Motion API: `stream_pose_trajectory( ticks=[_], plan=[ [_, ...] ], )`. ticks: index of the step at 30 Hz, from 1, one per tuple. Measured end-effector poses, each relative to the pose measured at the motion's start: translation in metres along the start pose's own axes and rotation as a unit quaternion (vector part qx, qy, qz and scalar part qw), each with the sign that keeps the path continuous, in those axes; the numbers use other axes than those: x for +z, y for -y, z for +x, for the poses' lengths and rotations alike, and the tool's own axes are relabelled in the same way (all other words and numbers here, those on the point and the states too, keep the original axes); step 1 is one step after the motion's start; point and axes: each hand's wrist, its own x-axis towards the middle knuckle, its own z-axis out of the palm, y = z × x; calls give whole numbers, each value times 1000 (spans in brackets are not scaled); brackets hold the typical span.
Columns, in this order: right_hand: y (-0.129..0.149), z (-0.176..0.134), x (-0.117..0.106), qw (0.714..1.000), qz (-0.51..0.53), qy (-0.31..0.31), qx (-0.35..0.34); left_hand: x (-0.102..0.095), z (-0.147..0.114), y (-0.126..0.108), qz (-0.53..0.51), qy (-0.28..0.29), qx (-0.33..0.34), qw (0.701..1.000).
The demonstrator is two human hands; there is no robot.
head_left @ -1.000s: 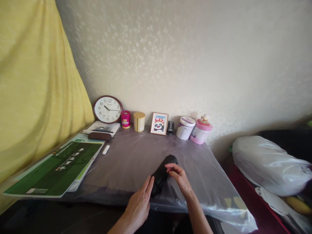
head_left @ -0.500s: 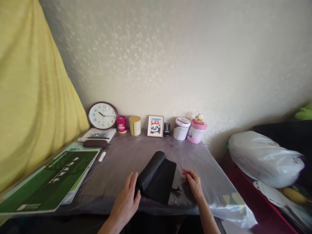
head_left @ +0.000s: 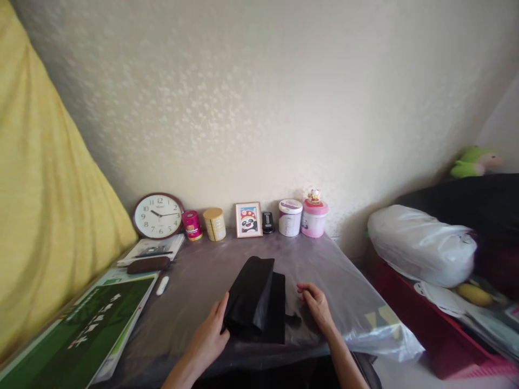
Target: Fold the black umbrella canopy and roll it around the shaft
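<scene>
A black sheet (head_left: 251, 294), partly rolled up, lies near the table's front edge, with a flat flap (head_left: 276, 310) showing on its right side. My left hand (head_left: 214, 324) is closed on the roll's near left end, the thumb in front and the fingers partly hidden behind it. Just right of the flap, a short black strap (head_left: 292, 320) rests on the table. My right hand (head_left: 316, 307) hovers beside the strap, apart from the sheet, its fingers loosely curled in and nothing visible in them.
Along the wall stand a clock (head_left: 159, 216), a pink can (head_left: 192, 225), a yellow-lidded can (head_left: 214, 223), a panda picture frame (head_left: 248, 220) and two tubs. Green books (head_left: 101, 324), a brown case (head_left: 148, 265) and a white oblong object (head_left: 162, 285) lie left. A white bag (head_left: 421, 246) sits right.
The view has shifted a little. My left hand has closed on the roll's end, and the roll has loosened, its upper layer lifting and spreading. My right hand stays curled beside it.
</scene>
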Motion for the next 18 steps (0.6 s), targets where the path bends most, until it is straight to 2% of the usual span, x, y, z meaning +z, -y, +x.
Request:
stream_pose_trajectory(
  ticks=[1,3,6,7,9,11,13,15,18],
  plan=[
    [0,0,0,1000,3,-1,2,-4,0,-1,-81,14,-12,997],
    [0,0,0,1000,9,-3,6,-10,-1,-3,-232,51,-48,970],
    [-3,0,0,1000,25,1,12,-11,-2,-11,-326,91,-86,937],
    [-3,0,0,999,31,7,13,-10,-2,-14,-319,91,-83,940],
    [-4,0,0,999,36,10,8,-7,-2,-19,-254,60,-44,964],
    [-2,0,0,999,31,0,-6,-5,-2,-24,-132,-11,10,991],
    [2,-1,-1,999,29,3,-27,-4,-2,-27,-33,-69,53,996],
    [7,-3,-2,998,30,19,-51,-6,-3,-30,-33,-73,64,995],
    [14,-7,-4,997,28,25,-61,-10,-7,-36,-161,-5,9,987]
  ],
)
